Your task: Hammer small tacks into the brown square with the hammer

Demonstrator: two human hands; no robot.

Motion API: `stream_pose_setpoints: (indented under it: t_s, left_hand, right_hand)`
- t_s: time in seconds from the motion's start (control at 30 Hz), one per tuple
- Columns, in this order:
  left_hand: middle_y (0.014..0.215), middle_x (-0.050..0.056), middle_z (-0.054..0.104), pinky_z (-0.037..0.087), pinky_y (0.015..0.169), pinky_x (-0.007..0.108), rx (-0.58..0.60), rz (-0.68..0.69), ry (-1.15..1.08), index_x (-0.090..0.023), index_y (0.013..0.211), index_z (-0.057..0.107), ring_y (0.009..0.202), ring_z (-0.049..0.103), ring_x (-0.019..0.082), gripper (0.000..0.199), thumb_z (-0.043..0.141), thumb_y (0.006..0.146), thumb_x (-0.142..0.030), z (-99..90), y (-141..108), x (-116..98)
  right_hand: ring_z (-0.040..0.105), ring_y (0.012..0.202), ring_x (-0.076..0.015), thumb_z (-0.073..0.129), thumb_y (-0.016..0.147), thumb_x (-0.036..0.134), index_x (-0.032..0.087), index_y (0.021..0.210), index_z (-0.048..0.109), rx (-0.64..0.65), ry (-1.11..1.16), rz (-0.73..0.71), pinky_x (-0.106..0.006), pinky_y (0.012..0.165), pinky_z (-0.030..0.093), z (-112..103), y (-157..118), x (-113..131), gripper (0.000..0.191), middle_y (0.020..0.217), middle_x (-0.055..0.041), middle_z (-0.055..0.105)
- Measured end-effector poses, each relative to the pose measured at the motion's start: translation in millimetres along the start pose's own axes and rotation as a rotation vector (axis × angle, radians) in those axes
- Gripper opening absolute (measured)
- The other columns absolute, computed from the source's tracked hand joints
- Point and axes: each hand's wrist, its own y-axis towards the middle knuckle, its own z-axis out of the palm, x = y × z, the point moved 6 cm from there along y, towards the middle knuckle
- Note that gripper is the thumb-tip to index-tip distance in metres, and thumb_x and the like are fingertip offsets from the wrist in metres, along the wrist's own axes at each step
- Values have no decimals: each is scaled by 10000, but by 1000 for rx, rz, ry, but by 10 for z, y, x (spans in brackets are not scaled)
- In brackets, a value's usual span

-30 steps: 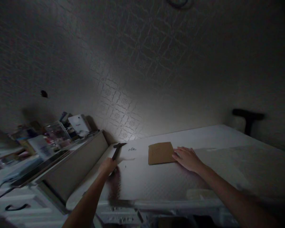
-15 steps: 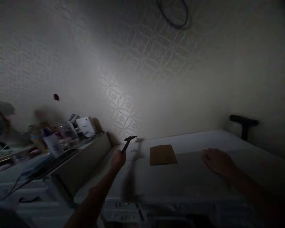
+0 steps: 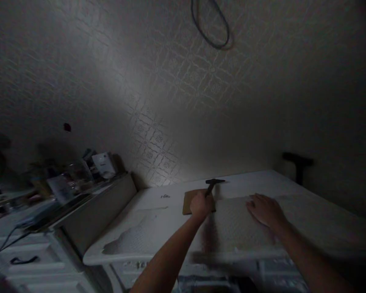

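My left hand [image 3: 200,204] is closed round the handle of a hammer [image 3: 215,181], whose dark head points up and to the right. Hand and hammer are over a brown square piece [image 3: 188,202] on the white table [image 3: 173,224], covering part of it. To the right, my right hand [image 3: 266,209] is held low at the tabletop, palm down with fingers extended and nothing visible in it. Whether its palm touches the surface is unclear in the dim light.
A cluttered cabinet [image 3: 94,228] with boxes [image 3: 104,164] and small items stands at the left. Behind the table rises a patterned wall [image 3: 158,93] with a cable loop [image 3: 216,44]. A dark T-shaped object [image 3: 298,165] is at the right.
My left hand has moved right with the hammer, from left of the brown piece to over it. My right hand remains near the tabletop. The view has shifted slightly.
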Motion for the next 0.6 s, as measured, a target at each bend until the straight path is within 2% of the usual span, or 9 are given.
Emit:
stream_pose_setpoints:
  t_s: [0.13, 0.23, 0.47, 0.6]
  left_hand:
    - [1081, 138, 638, 462, 796, 298, 18, 24, 23, -133, 1091, 563, 1005, 604, 244, 340, 379, 880, -326, 122, -43, -244]
    - [1081, 143, 633, 465, 805, 306, 26, 27, 41, -128, 1107, 541, 1017, 597, 249, 333, 386, 881, -317, 157, -49, -351]
    - [1092, 159, 625, 468, 803, 302, 47, 1, 63, -120, 1084, 546, 1007, 604, 246, 314, 379, 883, -292, 208, -43, -406]
    - [1099, 167, 619, 471, 803, 341, 40, 56, 119, -119, 1156, 498, 1019, 596, 268, 349, 364, 879, -283, 192, -58, -443]
  right_hand:
    - [511, 1081, -274, 418, 847, 345, 143, 1041, 628, -2, 2, 26, -421, 912, 338, -41, -16, 31, 350, 1143, -150, 590]
    - [519, 1061, -269, 422, 846, 337, 147, 1038, 627, 1, 5, 29, -411, 910, 332, -76, -26, 53, 339, 1119, -148, 600]
    - [529, 1028, -270, 435, 845, 346, 148, 1017, 622, 2, 14, 27, -406, 890, 334, -151, -43, 85, 323, 1071, -150, 610]
    - [528, 1027, -277, 418, 852, 339, 146, 987, 629, -4, 18, 22, -411, 873, 344, -199, -57, 104, 315, 1056, -159, 612]
